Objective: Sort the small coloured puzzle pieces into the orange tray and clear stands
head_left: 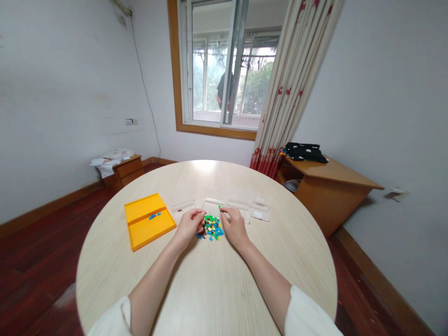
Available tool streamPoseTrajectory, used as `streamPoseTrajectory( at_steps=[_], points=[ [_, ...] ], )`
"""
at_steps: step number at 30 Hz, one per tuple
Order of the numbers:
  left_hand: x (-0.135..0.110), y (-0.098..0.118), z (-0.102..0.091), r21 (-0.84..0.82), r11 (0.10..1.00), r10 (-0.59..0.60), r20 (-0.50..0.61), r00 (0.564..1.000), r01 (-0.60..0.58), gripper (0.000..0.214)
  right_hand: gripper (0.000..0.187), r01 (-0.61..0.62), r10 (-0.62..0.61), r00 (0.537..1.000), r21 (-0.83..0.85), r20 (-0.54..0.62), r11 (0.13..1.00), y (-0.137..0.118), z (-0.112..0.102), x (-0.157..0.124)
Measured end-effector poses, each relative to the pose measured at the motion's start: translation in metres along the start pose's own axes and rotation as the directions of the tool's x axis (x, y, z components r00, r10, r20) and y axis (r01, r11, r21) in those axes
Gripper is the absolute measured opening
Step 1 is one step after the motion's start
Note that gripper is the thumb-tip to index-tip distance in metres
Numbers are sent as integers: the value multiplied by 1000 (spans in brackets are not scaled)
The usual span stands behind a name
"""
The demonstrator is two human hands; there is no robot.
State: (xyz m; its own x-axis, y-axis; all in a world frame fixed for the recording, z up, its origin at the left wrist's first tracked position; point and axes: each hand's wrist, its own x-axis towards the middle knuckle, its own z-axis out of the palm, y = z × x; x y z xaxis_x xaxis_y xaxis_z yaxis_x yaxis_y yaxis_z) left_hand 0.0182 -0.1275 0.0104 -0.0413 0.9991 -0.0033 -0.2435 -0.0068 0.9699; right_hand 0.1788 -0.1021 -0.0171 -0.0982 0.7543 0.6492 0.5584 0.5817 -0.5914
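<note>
A small heap of tiny coloured bricks point(212, 227), green, blue, yellow and dark, lies on the round pale wooden table point(206, 289). My left hand point(189, 224) rests at the heap's left edge with its fingers curled. Whether it pinches a piece is too small to tell. My right hand point(235, 225) sits at the heap's right edge and pinches a small green piece point(220, 206) between its fingertips. Both forearms reach in from the near edge.
A yellow two-part tray point(140, 228) with a few blue pieces lies to the left. Several clear plastic boxes and lids point(241, 205) stand just behind the heap. A wooden desk point(329, 179) with dark cloth stands to the right, and a low cabinet point(128, 169) at the left wall.
</note>
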Motion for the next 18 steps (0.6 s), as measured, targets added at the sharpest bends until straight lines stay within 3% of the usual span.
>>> streamPoseTrajectory(
  at_steps=[6,14,18],
  points=[
    [-1,4,-1,3,1000,11,-6,1000,-11,44,33,-54,63,995,-105,81,993,6,4,-1],
    [1,7,-5,-31,999,40,-80,996,-43,46,30,-51,55,997,-78,57,996,1,1,-2],
    [1,8,-7,-38,998,37,-117,992,-41,47,31,-2,16,992,-106,128,994,-1,-2,-3]
  ],
)
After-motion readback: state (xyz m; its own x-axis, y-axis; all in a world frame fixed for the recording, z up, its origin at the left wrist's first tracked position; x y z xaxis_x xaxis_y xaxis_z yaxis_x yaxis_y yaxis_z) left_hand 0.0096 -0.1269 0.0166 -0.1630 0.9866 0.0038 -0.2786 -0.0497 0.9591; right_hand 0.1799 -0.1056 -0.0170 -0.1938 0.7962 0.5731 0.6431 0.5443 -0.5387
